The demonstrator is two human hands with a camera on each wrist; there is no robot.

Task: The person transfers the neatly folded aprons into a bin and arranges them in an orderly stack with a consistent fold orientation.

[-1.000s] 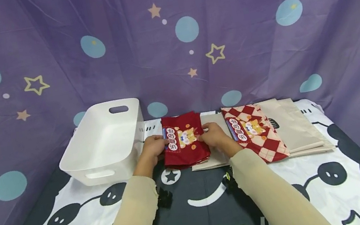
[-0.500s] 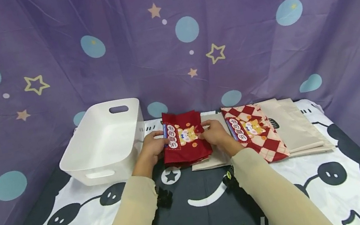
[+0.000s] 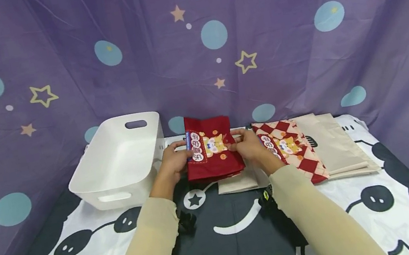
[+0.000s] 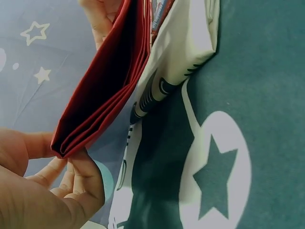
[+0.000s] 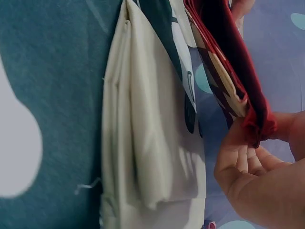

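A folded red cloth [image 3: 214, 162] with a cartoon animal and a white lettered patch is held up off the table in the head view. My left hand [image 3: 173, 162] pinches its left edge between thumb and fingers, and my right hand [image 3: 251, 146] pinches the right edge. Several red layers of the cloth [image 4: 102, 102] show edge-on in the left wrist view, below the thumb of the left hand [image 4: 57, 186]. In the right wrist view the right hand [image 5: 267, 176] grips a bunched corner, and cream and patterned layers show beside the red. Beneath it lies a folded beige cloth [image 3: 236, 183].
A white plastic bin [image 3: 112, 162] with handle holes stands to the left. On the right, a red-and-cream checked folded cloth [image 3: 304, 160] lies partly over several folded beige cloths [image 3: 339, 145]. A purple curtain [image 3: 192, 56] rises behind the table's printed cover [image 3: 246, 247].
Both hands have raised the red cloth and carried it slightly away from me and up. More of the beige cloth under it now shows. The bin and the checked cloth stay put.
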